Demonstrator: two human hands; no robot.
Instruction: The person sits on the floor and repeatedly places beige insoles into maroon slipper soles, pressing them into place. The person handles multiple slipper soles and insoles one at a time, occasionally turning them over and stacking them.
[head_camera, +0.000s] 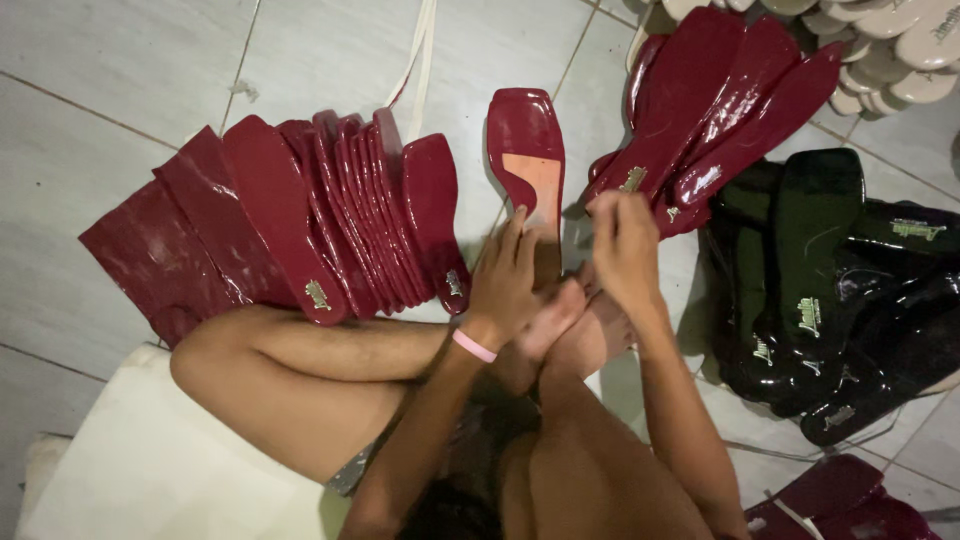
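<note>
On the pale tiled floor (120, 60), between the person's bare feet (560, 335), a glossy dark red shoe sole (527, 150) with a tan patch at its narrow end lay flat, its square toe pointing away. The left hand (503, 285), with a pink band (473, 346) at the wrist, rested over the sole's near end, fingers spread narrowly and laid on it. The right hand (622, 250) hovered just beside it, fingers bunched together as if pinching something small; what they held could not be made out.

No box or tray was in view; the soles lay in loose piles. To the left, a row of red soles (330, 220) stood overlapping on edge, leaning against one another, close to the person's left knee. To the right, a fan of red soles (720, 110) leaned over a heap of black soles (830, 290), which touched them. Pale cream soles (890, 50) were heaped at the top right corner, and more red ones (840, 500) lay at the bottom right edge.

A white cushion (150, 460) lay under the left leg. Bare tile showed at the upper left and in a narrow strip around the single sole, with piles pressing in on both sides.
</note>
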